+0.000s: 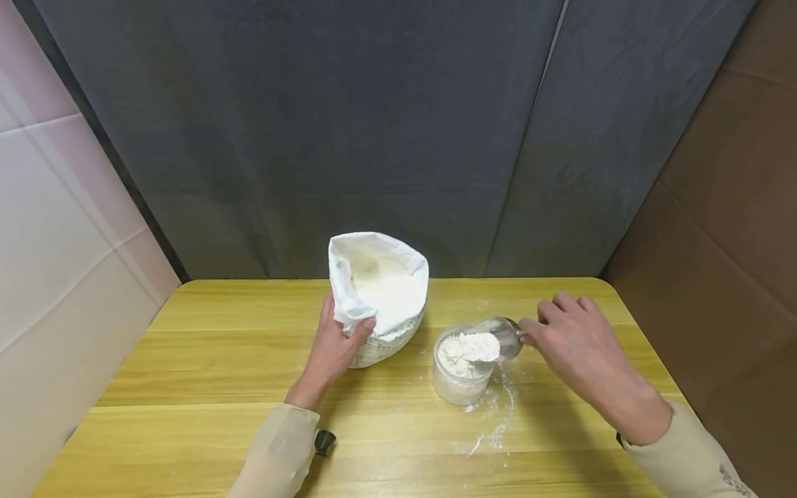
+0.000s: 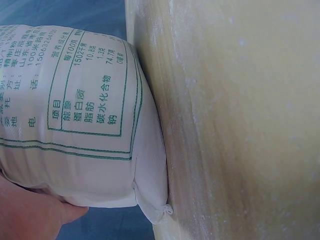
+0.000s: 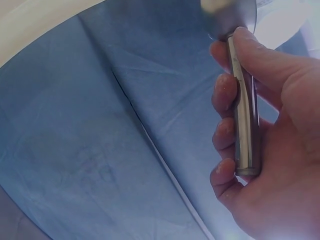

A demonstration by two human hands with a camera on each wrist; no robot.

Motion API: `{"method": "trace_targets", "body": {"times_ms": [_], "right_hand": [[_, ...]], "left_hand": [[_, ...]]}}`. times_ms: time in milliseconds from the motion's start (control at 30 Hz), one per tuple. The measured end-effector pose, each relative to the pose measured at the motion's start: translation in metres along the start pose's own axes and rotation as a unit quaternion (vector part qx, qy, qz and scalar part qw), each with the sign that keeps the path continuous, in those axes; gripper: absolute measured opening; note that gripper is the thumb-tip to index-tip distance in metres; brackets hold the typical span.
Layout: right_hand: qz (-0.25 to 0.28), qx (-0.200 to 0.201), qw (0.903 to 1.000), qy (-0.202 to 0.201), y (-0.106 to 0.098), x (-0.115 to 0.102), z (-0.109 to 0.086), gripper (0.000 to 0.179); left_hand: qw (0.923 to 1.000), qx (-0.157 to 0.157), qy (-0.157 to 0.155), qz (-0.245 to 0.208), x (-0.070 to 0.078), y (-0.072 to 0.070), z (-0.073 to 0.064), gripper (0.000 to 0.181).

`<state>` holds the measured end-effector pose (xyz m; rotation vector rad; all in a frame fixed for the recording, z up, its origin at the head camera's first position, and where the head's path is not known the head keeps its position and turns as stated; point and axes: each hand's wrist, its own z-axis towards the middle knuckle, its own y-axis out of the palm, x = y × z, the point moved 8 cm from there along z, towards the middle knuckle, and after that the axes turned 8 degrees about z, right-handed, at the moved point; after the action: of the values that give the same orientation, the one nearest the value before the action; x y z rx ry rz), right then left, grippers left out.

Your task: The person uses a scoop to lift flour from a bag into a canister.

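An open white flour bag (image 1: pixel 401 332) with green print stands on the table, powder showing in its mouth. My left hand (image 1: pixel 330 353) grips its near left side, the thumb over the folded rim. Green text covers the bag (image 2: pixel 95 100) in the left wrist view. With my right hand (image 1: pixel 575 346) I hold a metal scoop (image 1: pixel 510 339) by its handle. The fingers of my right hand (image 3: pixel 280 115) curl round that handle in the right wrist view. Heaped white flour lies in the scoop, which tilts over a clear round jar (image 1: pixel 459 393) holding more flour.
Spilled flour (image 1: pixel 492 432) streaks the wooden table (image 1: pixel 218 360) near the jar. A dark grey panel (image 1: pixel 349 124) rises behind the table, a pale panel (image 1: pixel 56 228) at left and a brown one (image 1: pixel 735 228) at right.
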<state>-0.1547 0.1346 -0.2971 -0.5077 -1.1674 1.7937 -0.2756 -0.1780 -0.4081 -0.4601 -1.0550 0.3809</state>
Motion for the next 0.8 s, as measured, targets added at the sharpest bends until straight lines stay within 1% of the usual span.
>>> {"method": "trace_targets", "body": {"times_ms": [200, 433, 667, 800], "right_hand": [[-0.013, 0.022, 0.9996, -0.011, -0.005, -0.002, 0.001, 0.020], [-0.010, 0.049, 0.9985, -0.020, -0.012, -0.006, 0.002, 0.018], [-0.008, 0.065, 0.9972, -0.035, -0.017, -0.012, 0.003, 0.014], [-0.005, 0.073, 0.9965, -0.041, -0.019, -0.014, 0.003, 0.007]], "left_hand": [[1.0000, 0.002, 0.000, -0.003, 0.000, 0.000, 0.000, 0.104], [1.0000, 0.002, 0.000, -0.004, 0.000, -0.001, 0.000, 0.101], [1.0000, 0.001, -0.002, -0.002, 0.001, -0.001, 0.000, 0.103], [1.0000, 0.000, -0.005, -0.003, 0.000, -0.001, 0.000, 0.102]]}}
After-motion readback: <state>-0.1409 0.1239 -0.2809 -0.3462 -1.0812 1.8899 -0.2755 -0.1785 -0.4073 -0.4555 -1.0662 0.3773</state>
